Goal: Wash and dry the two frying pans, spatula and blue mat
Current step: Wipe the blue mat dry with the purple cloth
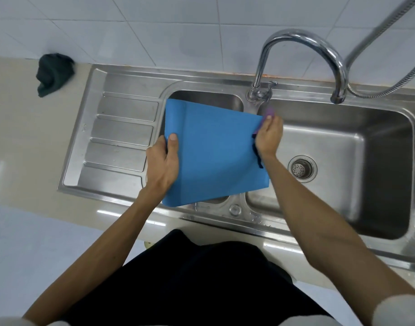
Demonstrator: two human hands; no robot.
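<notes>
— Where is the flexible blue mat [213, 156]?
— Held above the smaller left basin [206, 98] of the stainless steel double sink [121, 191], sagging a little.
— And the hands?
— The grip of the left hand [163, 161] clamps the mat's left edge, thumb on top. The grip of the right hand [268, 137] pinches the far right corner, along with a small purple piece [270, 112]; I cannot tell what that is.
— Anything else?
— A crumpled dark green cloth [53, 72] lies on the pale counter [25, 137], back left, well apart from the mat.
</notes>
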